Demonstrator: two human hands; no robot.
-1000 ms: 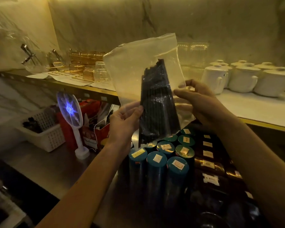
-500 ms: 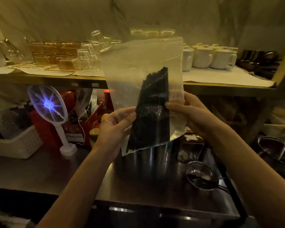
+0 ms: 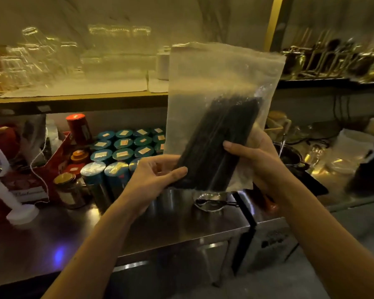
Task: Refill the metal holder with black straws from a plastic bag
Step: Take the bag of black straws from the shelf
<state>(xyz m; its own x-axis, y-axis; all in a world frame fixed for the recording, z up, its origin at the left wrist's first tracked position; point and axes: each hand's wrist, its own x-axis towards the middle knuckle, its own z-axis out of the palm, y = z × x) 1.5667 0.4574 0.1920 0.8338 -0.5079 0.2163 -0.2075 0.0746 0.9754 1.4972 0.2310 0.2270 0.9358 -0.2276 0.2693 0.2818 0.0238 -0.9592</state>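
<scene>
Straws [image 3: 220, 143] lean toward one o'clock inside the plastic bag [image 3: 214, 78]; left hand [image 3: 151, 175] and right hand [image 3: 257, 156] pinch its lower half

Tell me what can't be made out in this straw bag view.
Head view:
- Top edge of the clear plastic bag: blurred; sealed or open unclear.
- The black straws: dark, bunched; uncountable.
- Fingers of the right hand: hidden behind the bag.
- The metal holder: not identifiable; shiny metalware on the right shelf is blurred.
- Labels on the teal-lidded round tins: too small.
</scene>
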